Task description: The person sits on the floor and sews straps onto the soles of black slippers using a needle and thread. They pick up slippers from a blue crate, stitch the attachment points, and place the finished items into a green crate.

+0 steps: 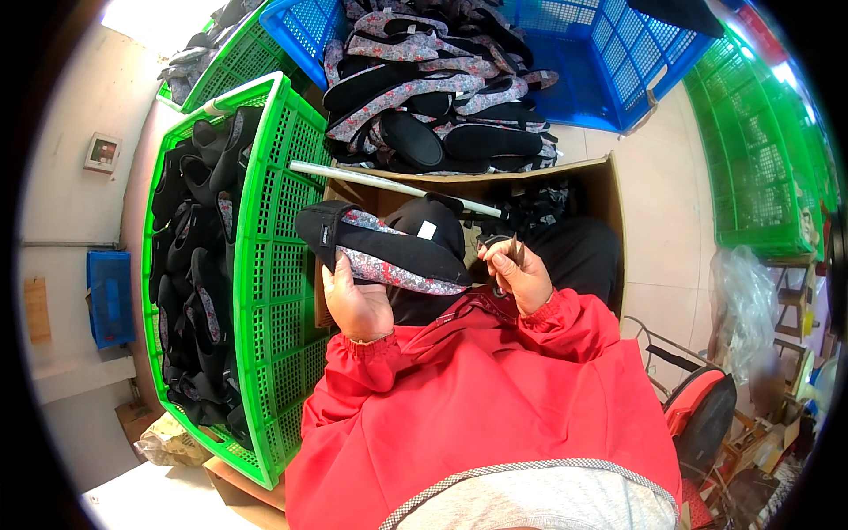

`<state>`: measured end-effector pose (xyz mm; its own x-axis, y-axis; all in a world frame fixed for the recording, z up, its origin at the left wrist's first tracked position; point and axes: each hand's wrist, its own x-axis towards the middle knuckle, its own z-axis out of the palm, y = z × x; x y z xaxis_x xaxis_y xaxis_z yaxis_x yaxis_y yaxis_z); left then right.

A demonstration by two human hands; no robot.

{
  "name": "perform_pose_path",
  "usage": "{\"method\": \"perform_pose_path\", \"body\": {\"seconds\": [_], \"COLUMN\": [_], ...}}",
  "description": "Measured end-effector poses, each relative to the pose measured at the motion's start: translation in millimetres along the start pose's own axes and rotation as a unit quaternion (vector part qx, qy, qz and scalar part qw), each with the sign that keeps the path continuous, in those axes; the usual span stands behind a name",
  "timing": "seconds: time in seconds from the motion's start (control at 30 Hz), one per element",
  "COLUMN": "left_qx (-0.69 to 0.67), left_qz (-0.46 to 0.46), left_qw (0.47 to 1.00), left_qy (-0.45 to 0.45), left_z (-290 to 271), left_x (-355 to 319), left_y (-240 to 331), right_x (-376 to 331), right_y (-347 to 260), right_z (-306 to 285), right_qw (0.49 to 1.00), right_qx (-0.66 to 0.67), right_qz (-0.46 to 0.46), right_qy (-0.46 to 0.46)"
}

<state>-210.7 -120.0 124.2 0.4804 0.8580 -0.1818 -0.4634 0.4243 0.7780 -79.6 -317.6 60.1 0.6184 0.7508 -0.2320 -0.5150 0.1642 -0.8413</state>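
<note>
My left hand (358, 305) holds a slipper-like fabric shoe (389, 252), its thumb and palm at the near side of the heel end. The shoe has a black sole and a grey-and-red floral upper, and it lies tilted over my lap with the toe to the right. Just right of the toe, my right hand (526, 276) is closed around small dark scissors (516, 253); a pointed blade shows above the fingers and the handle is partly hidden. A white label (427, 230) shows against black material behind the shoe.
Ahead, similar shoes (424, 88) are heaped beside a blue crate (565, 71). A green crate (265, 265) at left holds black shoes (199, 291). Before me stand an open cardboard box (609, 221) and a white pole (380, 183). More green crates (760, 150) stand at right.
</note>
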Motion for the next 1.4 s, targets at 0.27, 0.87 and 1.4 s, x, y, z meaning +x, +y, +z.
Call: {"method": "perform_pose_path", "body": {"seconds": [0.27, 0.87, 1.4], "left_qx": [0.015, 0.023, 0.02], "left_qz": [0.0, 0.053, 0.055], "left_qw": [1.0, 0.998, 0.998], "left_qy": [-0.006, 0.019, 0.022], "left_z": [-1, 14, 16], "left_x": [0, -14, -16], "left_y": [-1, -7, -9], "right_x": [-6, -17, -14], "right_y": [-17, -13, 1], "right_z": [-6, -4, -1], "right_qw": [0.981, 0.967, 0.977], "right_qx": [-0.154, -0.221, -0.194], "right_qz": [-0.052, 0.002, -0.028], "right_qy": [-0.106, -0.13, -0.088]}}
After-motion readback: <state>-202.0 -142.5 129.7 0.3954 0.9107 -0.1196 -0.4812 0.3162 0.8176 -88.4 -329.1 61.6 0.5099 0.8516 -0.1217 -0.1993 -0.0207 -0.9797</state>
